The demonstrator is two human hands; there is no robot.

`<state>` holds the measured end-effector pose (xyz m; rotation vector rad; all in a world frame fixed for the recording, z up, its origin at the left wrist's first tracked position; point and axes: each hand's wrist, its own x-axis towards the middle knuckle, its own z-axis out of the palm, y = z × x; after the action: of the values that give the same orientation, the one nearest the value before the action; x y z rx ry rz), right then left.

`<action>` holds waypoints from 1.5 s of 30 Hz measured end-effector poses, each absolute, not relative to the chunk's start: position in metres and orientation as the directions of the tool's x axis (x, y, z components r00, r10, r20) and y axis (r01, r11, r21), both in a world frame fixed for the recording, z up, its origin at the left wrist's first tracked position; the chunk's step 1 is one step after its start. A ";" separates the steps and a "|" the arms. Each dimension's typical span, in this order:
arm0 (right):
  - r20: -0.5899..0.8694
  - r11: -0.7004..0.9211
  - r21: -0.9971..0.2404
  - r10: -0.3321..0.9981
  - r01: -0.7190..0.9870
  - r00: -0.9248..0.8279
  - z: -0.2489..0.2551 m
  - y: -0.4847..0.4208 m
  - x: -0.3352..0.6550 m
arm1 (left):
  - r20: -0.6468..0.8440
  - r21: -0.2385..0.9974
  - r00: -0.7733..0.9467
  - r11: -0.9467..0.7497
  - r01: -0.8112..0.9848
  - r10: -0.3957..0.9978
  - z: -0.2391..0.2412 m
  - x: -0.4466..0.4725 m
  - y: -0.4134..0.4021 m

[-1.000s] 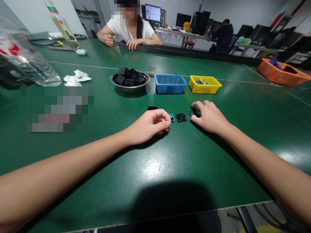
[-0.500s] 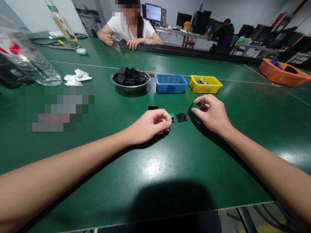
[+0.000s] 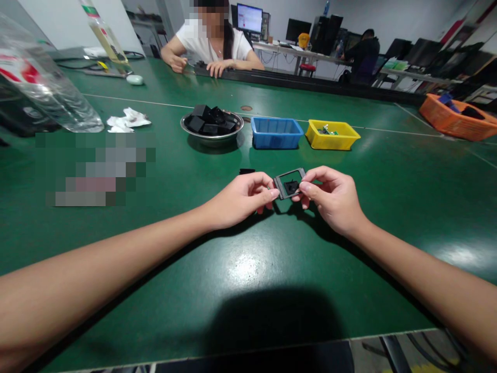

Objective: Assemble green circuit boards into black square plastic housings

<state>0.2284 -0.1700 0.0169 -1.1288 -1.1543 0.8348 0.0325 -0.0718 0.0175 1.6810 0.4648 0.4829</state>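
Note:
Between both hands is a thin black rectangular plastic frame, held tilted a little above the table. My left hand pinches its left edge between thumb and fingers. On the right edge my right hand has a similar thumb-and-finger grip. Through the frame's opening shows a small black square part with raised posts, on the green table. Another small black piece lies just behind my left hand, partly covered by it. Whatever may be under the curled left fingers is mostly hidden.
Beyond the hands stand a metal bowl of black plastic housings, a blue bin and a yellow bin with small parts. An orange basket is at far right. Bottles and tissue are left. A person sits opposite.
My right hand has moved left with the black frame, bringing it over the square part. My left hand now grips the frame's other edge. The small circuit board beside the left fingers no longer shows.

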 end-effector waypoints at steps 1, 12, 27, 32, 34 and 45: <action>0.254 0.258 -0.966 0.942 0.013 0.221 0.016 -0.171 0.228 | 0.062 0.985 0.830 -0.166 0.037 0.554 0.018 0.032 -0.072; 0.027 0.048 -0.978 0.994 -0.201 0.107 0.013 -0.167 0.231 | 0.000 0.999 0.788 -0.037 0.029 0.616 0.020 0.032 -0.068; -0.048 -0.029 -0.967 0.996 -0.251 0.073 0.014 -0.165 0.233 | -0.022 0.999 0.784 0.047 -0.010 0.620 0.017 0.031 -0.065; -0.062 -0.042 -0.962 0.996 -0.270 0.065 0.014 -0.165 0.234 | -0.030 0.997 0.788 0.075 -0.022 0.616 0.017 0.030 -0.064; -0.068 -0.049 -0.960 0.996 -0.276 0.063 0.014 -0.165 0.234 | -0.017 0.998 0.791 0.062 -0.026 0.612 0.018 0.029 -0.064; -0.056 -0.044 -0.967 0.998 -0.253 0.042 0.013 -0.164 0.237 | 0.015 0.998 0.802 0.044 -0.052 0.597 0.018 0.029 -0.064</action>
<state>0.2371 -0.1640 0.0127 -1.0780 -0.9605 1.3193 0.0290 -0.0636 0.0177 1.4530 0.4683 0.5246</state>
